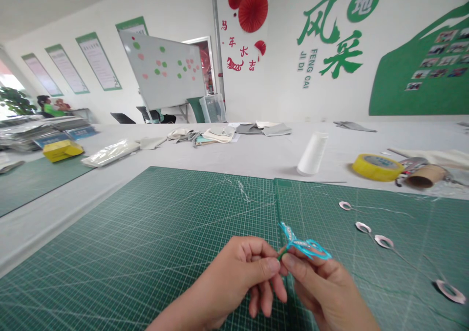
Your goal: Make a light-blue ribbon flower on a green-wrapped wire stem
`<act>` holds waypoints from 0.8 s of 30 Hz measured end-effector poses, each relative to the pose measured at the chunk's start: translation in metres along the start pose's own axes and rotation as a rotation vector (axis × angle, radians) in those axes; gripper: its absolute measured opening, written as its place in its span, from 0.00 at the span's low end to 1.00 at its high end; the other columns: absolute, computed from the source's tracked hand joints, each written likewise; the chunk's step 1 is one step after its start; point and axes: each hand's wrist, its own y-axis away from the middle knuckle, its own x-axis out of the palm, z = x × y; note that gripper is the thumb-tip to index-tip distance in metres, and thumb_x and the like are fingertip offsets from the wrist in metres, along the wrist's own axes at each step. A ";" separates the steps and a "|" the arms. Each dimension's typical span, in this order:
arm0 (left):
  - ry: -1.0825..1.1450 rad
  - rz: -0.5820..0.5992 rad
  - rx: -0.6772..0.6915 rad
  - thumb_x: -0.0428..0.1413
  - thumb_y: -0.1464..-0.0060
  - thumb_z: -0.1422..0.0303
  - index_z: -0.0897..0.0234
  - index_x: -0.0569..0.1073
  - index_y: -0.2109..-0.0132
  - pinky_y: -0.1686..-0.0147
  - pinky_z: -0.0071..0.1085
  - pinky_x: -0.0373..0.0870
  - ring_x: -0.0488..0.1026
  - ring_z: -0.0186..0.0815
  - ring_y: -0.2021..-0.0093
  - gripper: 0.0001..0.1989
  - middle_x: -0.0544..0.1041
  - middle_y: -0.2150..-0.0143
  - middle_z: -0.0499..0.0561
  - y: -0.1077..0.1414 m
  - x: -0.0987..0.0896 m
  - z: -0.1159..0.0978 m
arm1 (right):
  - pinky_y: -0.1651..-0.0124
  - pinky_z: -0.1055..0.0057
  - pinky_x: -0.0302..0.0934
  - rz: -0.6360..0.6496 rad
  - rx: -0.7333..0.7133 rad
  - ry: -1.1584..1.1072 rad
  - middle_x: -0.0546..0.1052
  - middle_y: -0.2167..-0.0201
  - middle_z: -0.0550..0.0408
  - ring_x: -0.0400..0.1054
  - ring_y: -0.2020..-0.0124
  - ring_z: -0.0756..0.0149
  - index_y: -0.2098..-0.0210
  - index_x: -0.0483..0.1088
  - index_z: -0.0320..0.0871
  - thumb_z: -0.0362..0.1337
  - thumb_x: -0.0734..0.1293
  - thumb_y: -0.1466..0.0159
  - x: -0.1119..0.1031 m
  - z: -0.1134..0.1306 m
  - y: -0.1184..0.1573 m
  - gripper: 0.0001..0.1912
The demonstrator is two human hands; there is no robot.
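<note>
Two bare hands meet over the near middle of the scene, where two green cutting mats (164,223) adjoin on a white table (256,150). The left hand (249,267) pinches a short green stem (282,254) between thumb and forefinger, its other fingers loosely curled below; the right hand (318,277) pinches the same stem higher up, just under a blue looped piece (302,247), which rises between the hands and leans to the right over the right one. As far as can be judged, the blue part is formed: its loops are shaped and a whitish line runs along them. The stem seems to be the part in hand, and the fingers hide how much of it is finished. Four pale pink rings (458,298) with thin trailing strands lie apart on the right mat, none joined to the blue piece, so whatever concerns them looks undone. White thread scraps (242,190) lie near the far edge of the left mat. Beyond the mats stand a cone of white thread (313,153) and, farther right, a yellow tape roll (377,167) beside a cardboard tube (427,175).
</note>
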 end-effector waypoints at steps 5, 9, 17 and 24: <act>0.115 0.065 -0.029 0.56 0.45 0.67 0.70 0.72 0.66 0.89 0.14 0.56 0.64 0.21 0.86 0.08 0.75 0.76 0.50 0.001 -0.005 0.000 | 0.82 0.78 0.47 0.085 -0.019 0.051 0.56 0.88 0.66 0.47 0.85 0.76 0.77 0.78 0.44 0.45 0.77 0.50 -0.003 0.002 0.001 0.11; 0.200 0.118 -0.055 0.57 0.46 0.67 0.71 0.73 0.67 0.89 0.14 0.57 0.64 0.21 0.86 0.09 0.76 0.77 0.51 0.001 -0.007 0.000 | 0.81 0.77 0.51 0.136 -0.017 0.031 0.54 0.89 0.67 0.44 0.85 0.77 0.77 0.78 0.45 0.44 0.76 0.47 -0.003 0.003 0.002 0.09; 0.308 0.186 -0.123 0.58 0.46 0.67 0.71 0.74 0.67 0.91 0.15 0.56 0.64 0.22 0.87 0.09 0.76 0.77 0.51 0.001 -0.010 0.000 | 0.84 0.80 0.45 0.168 0.072 -0.104 0.64 0.87 0.64 0.45 0.87 0.79 0.71 0.80 0.45 0.43 0.77 0.49 0.000 0.002 0.004 0.09; 0.332 0.246 -0.139 0.57 0.45 0.65 0.73 0.74 0.66 0.90 0.15 0.59 0.65 0.22 0.87 0.11 0.75 0.77 0.52 0.001 -0.009 0.002 | 0.76 0.80 0.59 0.152 0.141 -0.148 0.72 0.83 0.60 0.60 0.82 0.76 0.73 0.79 0.45 0.42 0.78 0.52 0.004 0.009 0.011 0.11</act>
